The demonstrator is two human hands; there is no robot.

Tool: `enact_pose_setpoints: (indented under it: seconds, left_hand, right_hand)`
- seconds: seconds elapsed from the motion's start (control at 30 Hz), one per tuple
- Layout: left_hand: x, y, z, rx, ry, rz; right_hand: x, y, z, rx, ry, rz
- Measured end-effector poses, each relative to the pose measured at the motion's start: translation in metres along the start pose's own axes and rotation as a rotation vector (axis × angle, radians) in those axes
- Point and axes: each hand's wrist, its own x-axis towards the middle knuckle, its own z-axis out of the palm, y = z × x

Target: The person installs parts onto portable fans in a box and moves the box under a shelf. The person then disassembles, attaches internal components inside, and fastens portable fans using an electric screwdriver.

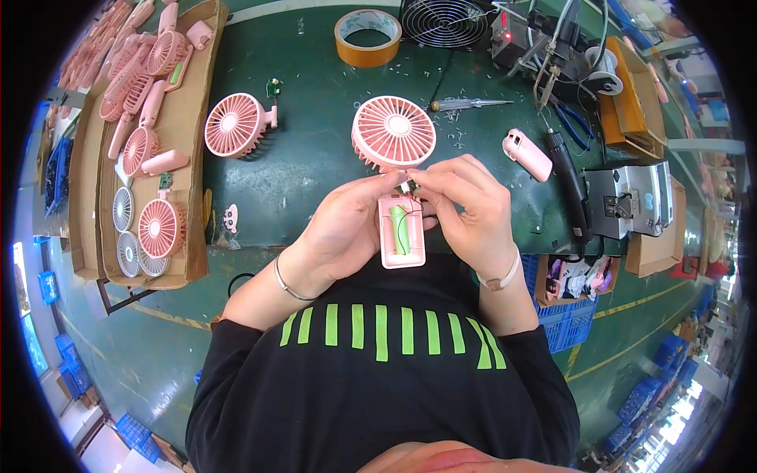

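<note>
At the centre of the frame, the left hand [347,225] cups the open pink plastic handle of a small hand-held fan [400,189], its fingers curled around the handle's left edge and thumb near the top. Beside it, the right hand [465,209] pinches thin wires at the top of the handle with thumb and forefinger pressed together. Inside the open handle lies a green cylindrical battery [400,229]. That fan's round pink grille points toward the upper part of the frame, over the dark green workbench [315,150].

Just right of the hands lies a loose pink handle cover [528,155]. Left of centre, a second pink fan [236,124] lies on the bench. At the left edge, a long cardboard tray [193,118] holds more pink fans and white grilles. A roll of tan tape [367,36] sits at upper centre.
</note>
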Motion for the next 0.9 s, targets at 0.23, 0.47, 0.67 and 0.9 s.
enact_pose_setpoints:
  seconds: [0.23,0.47,0.67,0.9]
  left_hand:
    - [-0.005,0.000,-0.001,-0.077,0.045,-0.003]
    - [-0.012,0.001,0.000,-0.127,-0.001,0.039]
    - [-0.012,-0.002,-0.001,-0.211,-0.079,0.029]
    - [-0.007,-0.002,-0.003,-0.116,-0.056,0.062]
  right_hand:
    - [0.005,-0.014,0.001,-0.058,-0.104,-0.063]
    - [-0.001,-0.024,0.011,-0.296,-0.129,-0.185]
    - [-0.006,-0.025,0.008,-0.307,-0.135,-0.217]
    - [-0.005,-0.017,0.006,-0.073,-0.119,-0.127]
